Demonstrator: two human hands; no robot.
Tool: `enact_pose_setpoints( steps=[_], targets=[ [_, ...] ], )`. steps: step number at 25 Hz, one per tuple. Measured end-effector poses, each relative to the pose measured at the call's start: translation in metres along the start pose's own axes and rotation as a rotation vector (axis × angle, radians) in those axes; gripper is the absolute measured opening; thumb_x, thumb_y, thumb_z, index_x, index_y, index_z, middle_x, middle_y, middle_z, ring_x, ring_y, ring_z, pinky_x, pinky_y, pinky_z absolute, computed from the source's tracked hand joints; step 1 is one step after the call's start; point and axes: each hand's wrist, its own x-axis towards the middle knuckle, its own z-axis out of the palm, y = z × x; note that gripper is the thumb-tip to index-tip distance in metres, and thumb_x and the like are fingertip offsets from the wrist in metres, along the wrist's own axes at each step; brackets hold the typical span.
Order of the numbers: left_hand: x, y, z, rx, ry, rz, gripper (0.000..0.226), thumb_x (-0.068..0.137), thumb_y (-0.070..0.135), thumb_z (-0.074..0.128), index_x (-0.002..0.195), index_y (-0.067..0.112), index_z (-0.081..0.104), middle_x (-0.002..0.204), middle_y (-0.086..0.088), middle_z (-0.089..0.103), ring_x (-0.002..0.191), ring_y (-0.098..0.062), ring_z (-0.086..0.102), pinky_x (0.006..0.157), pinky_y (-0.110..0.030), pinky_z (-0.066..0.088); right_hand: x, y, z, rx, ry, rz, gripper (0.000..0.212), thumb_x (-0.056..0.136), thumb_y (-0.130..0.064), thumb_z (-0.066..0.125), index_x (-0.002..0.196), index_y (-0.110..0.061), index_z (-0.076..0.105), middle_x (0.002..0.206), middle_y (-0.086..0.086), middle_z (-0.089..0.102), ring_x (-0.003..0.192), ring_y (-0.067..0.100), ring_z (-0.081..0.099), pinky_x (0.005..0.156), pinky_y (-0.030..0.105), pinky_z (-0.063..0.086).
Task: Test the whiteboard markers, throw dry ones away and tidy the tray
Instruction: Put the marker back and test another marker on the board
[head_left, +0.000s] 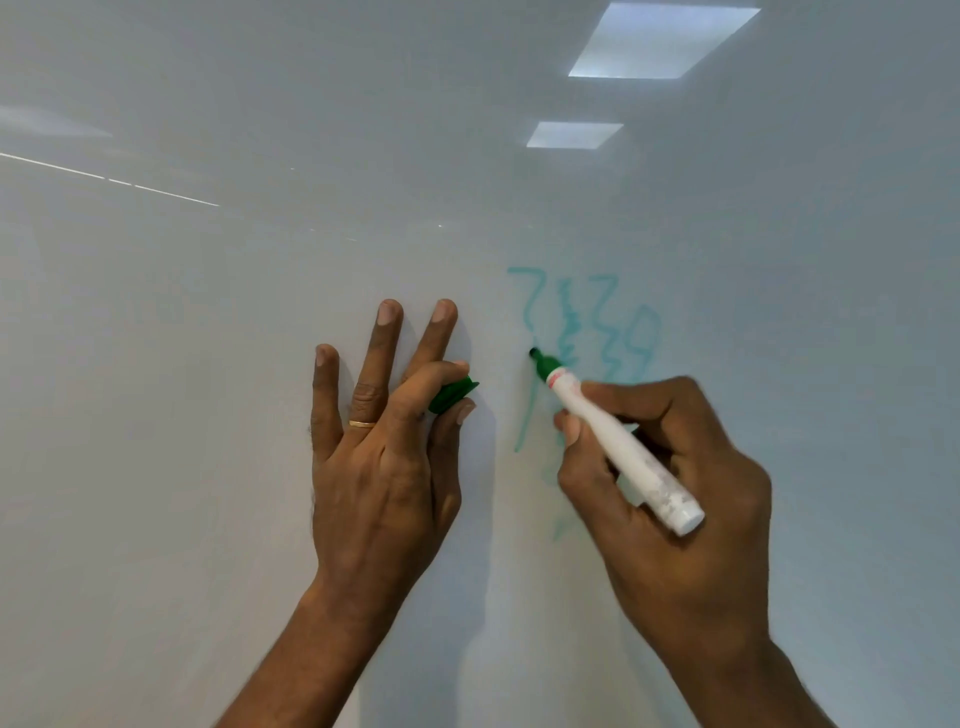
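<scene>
Left grip (384, 467) spreads three fingers, thumb and forefinger pinched; right grip (701, 545) curled tight.

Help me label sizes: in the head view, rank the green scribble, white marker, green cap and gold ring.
1. pale green ink scribble
2. white-barrelled green-tipped marker
3. green plastic cap, partly hidden
4. thin gold ring

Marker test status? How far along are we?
Done: the green cap is off, pinched in the left hand, and pale green scribbles are on the whiteboard. In hand: the right hand holds the green marker, tip at the board. Left: judging the faint ink, recapping, then binning or returning it. No tray or bin is in view, so the other markers' status can't be told.
</scene>
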Motion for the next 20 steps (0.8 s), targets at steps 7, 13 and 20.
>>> enact_pose_setpoints(
  steps=[7, 13, 20],
  targets=[
    [-0.003, -0.003, 0.001, 0.001, 0.004, 0.012, 0.017, 0.11, 0.023, 0.048, 0.127, 0.022, 0.046, 0.16, 0.005, 0.037, 0.157, -0.023, 0.025, 0.128, -0.053, 0.013, -0.035, 0.002, 0.003, -0.043, -0.017, 0.064, 0.022, 0.09, -0.053, 0.06, 0.099, -0.033, 0.062, 0.072, -0.012, 0.064, 0.054, 0.01, 0.059, 0.053, 0.018, 0.048],
    [-0.004, -0.003, -0.001, 0.001, 0.024, 0.041, 0.018, 0.11, 0.021, 0.051, 0.128, 0.025, 0.052, 0.159, -0.001, 0.043, 0.154, -0.027, 0.032, 0.128, -0.053, 0.015, -0.072, 0.005, 0.005, -0.114, 0.018, 0.107, 0.012, 0.081, -0.038, 0.065, 0.093, -0.037, 0.063, 0.062, -0.01, 0.058, 0.046, 0.012, 0.05, 0.045, 0.027, 0.046],
    [-0.008, -0.006, -0.001, -0.015, 0.163, 0.058, 0.019, 0.104, 0.019, 0.064, 0.119, 0.017, 0.075, 0.128, -0.01, 0.07, 0.141, -0.03, 0.051, 0.122, -0.056, 0.031, -0.064, -0.012, -0.013, 0.111, -0.098, 0.288, 0.014, 0.086, -0.036, 0.071, 0.1, -0.037, 0.069, 0.085, -0.008, 0.073, 0.068, 0.016, 0.066, 0.057, 0.028, 0.055]
  ],
)
